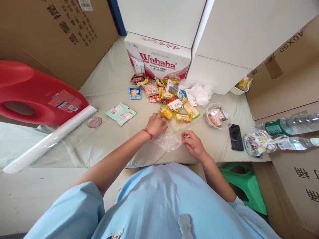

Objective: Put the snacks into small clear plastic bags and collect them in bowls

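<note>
A crumpled clear plastic bag [168, 141] lies between my two hands near the table's front edge. My left hand [157, 124], with a red string on the wrist, has its fingers curled down on the bag's upper left part; the fingertips are partly hidden. At the bag's right side, my right hand [192, 143] pinches its thin edge between thumb and fingers. Just beyond my left hand is a yellow snack packet [165, 111]. Another yellow packet [183, 118] and a yellow-green packet [191, 110] lie past the bag, at the front of a pile of small wrapped snacks [166, 95].
A round clear tub [229, 123] holding packets and a black phone [236, 137] are to the right, with plastic bottles [294, 126] beyond. Leftward lie a mint-green packet [121, 113], a white roll [52, 139] and a red jug [37, 96]. A Wahaha carton [159, 58] stands behind.
</note>
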Available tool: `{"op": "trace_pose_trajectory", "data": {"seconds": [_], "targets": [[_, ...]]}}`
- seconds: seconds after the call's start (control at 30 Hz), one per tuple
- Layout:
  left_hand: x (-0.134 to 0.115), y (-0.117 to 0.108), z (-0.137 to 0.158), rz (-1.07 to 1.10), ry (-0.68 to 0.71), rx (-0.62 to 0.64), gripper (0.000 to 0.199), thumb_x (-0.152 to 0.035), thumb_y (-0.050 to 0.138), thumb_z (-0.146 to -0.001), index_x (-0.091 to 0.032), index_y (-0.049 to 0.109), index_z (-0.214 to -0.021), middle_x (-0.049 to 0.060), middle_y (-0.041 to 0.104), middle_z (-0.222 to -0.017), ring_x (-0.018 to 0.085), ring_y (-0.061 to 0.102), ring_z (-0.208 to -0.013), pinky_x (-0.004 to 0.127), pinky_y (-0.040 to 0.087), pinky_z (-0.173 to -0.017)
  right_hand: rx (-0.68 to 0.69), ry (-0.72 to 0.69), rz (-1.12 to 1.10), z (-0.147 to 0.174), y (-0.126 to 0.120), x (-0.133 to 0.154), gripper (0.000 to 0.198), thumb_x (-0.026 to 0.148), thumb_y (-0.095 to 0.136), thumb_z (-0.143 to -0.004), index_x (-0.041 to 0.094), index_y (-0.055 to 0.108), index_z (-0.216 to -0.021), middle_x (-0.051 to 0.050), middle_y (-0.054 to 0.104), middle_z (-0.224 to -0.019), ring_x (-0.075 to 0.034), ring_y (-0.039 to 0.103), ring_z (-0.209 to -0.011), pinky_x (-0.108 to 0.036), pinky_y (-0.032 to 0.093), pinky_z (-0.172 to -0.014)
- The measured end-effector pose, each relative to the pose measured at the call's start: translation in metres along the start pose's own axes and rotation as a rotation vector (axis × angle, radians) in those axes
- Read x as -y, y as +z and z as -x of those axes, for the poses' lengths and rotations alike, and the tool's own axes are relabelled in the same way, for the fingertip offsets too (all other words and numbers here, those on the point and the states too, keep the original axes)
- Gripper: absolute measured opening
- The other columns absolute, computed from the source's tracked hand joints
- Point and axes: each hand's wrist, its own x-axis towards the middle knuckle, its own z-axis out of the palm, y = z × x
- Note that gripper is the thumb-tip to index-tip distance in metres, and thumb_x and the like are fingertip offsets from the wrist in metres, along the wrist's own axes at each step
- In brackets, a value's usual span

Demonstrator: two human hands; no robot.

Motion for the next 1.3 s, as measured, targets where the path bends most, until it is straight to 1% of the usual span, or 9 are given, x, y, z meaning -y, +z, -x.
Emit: {"op": "trace_pose_trajectory", "data": {"seconds": [0.13, 0.27, 0.43, 0.5, 0.63, 0.77, 1.0, 1.17, 1.3], "targets": [[0.012, 0.019, 0.031, -0.031, -0.020, -0.064, 0.020, -0.031, 0.051, -0.092, -0.022, 0.062, -0.078, 0.012, 0.068, -0.092, 0.029, 0.060, -0.094, 0.043, 0.046, -0.090, -0.071, 0.080, 0.044, 0.034, -0.015, -0.023, 0.022, 0.010, 0.051, -0.085, 0.023, 0.068, -0.079, -0.007, 0.062, -0.119, -0.020, 0.065, -0.108, -0.037, 0.055, -0.094], [0.017, 0.018, 0.070, -0.059, -0.215, -0.190, 0.029, -0.038, 0.035, -0.102, -0.022, 0.058, -0.097, 0.005, 0.063, -0.076, 0.023, 0.060, -0.073, 0.033, 0.041, -0.071, -0.172, 0.240, 0.183, 0.059, -0.036, -0.041, 0.022, 0.012, 0.051, -0.084, 0.022, 0.069, -0.079, -0.009, 0.065, -0.115, -0.021, 0.066, -0.103, -0.039, 0.056, -0.092], [0.014, 0.020, 0.090, -0.053, -0.327, -0.266, 0.022, -0.039, 0.041, -0.101, -0.022, 0.055, -0.097, -0.001, 0.058, -0.066, 0.020, 0.059, -0.062, 0.028, 0.035, -0.064, -0.456, 0.210, 0.289, 0.027, -0.052, -0.014, 0.020, 0.021, 0.051, -0.096, 0.024, 0.071, -0.096, -0.009, 0.067, -0.110, -0.024, 0.066, -0.107, -0.043, 0.053, -0.098], [0.012, 0.021, 0.093, -0.053, -0.327, -0.289, 0.022, -0.039, 0.042, -0.101, -0.022, 0.055, -0.097, -0.001, 0.060, -0.066, 0.019, 0.060, -0.062, 0.028, 0.035, -0.064, -0.357, 0.064, 0.314, 0.002, -0.044, 0.006, 0.024, 0.030, 0.057, -0.098, 0.023, 0.069, -0.119, -0.012, 0.066, -0.123, -0.026, 0.061, -0.119, -0.045, 0.049, -0.107], [0.012, 0.018, 0.095, -0.059, -0.315, -0.303, 0.022, -0.039, 0.042, -0.102, -0.023, 0.055, -0.095, 0.000, 0.062, -0.069, 0.019, 0.061, -0.063, 0.027, 0.036, -0.064, 0.164, -0.122, 0.455, -0.040, -0.008, 0.025, 0.066, 0.041, 0.077, -0.088, 0.021, 0.054, -0.147, -0.015, 0.061, -0.140, -0.034, 0.038, -0.147, -0.058, 0.026, -0.125], [0.019, 0.014, 0.096, -0.100, -0.380, -0.327, 0.022, -0.038, 0.042, -0.101, -0.023, 0.055, -0.092, 0.002, 0.064, -0.071, 0.020, 0.061, -0.064, 0.029, 0.034, -0.064, 0.405, -0.138, 0.641, -0.050, 0.013, 0.022, 0.019, 0.019, 0.062, -0.098, 0.022, 0.075, -0.111, -0.009, 0.072, -0.102, -0.029, 0.046, -0.138, -0.058, 0.021, -0.124], [0.030, 0.010, 0.091, -0.087, -0.482, -0.370, 0.024, -0.038, 0.041, -0.100, -0.023, 0.057, -0.091, 0.003, 0.063, -0.070, 0.022, 0.060, -0.065, 0.030, 0.032, -0.063, 0.027, -0.198, 0.718, 0.024, 0.009, 0.030, 0.025, 0.013, 0.053, -0.102, 0.025, 0.076, -0.103, -0.007, 0.068, -0.089, -0.023, 0.056, -0.108, -0.042, 0.042, -0.101], [0.035, 0.008, 0.090, -0.077, -0.455, -0.402, 0.025, -0.040, 0.042, -0.099, -0.023, 0.058, -0.090, 0.002, 0.062, -0.070, 0.021, 0.058, -0.065, 0.030, 0.033, -0.064, 0.073, -0.135, 0.611, 0.097, 0.032, 0.036, 0.026, 0.009, 0.058, -0.097, 0.025, 0.075, -0.108, -0.006, 0.070, -0.090, -0.024, 0.059, -0.107, -0.044, 0.046, -0.098], [0.037, 0.012, 0.094, -0.068, -0.408, -0.425, 0.026, -0.042, 0.043, -0.099, -0.022, 0.059, -0.099, 0.000, 0.059, -0.067, 0.020, 0.056, -0.063, 0.031, 0.034, -0.064, 0.055, -0.045, 0.411, 0.121, 0.022, 0.055, 0.027, 0.011, 0.057, -0.096, 0.025, 0.074, -0.113, -0.006, 0.074, -0.095, -0.025, 0.061, -0.103, -0.042, 0.053, -0.088]]}}
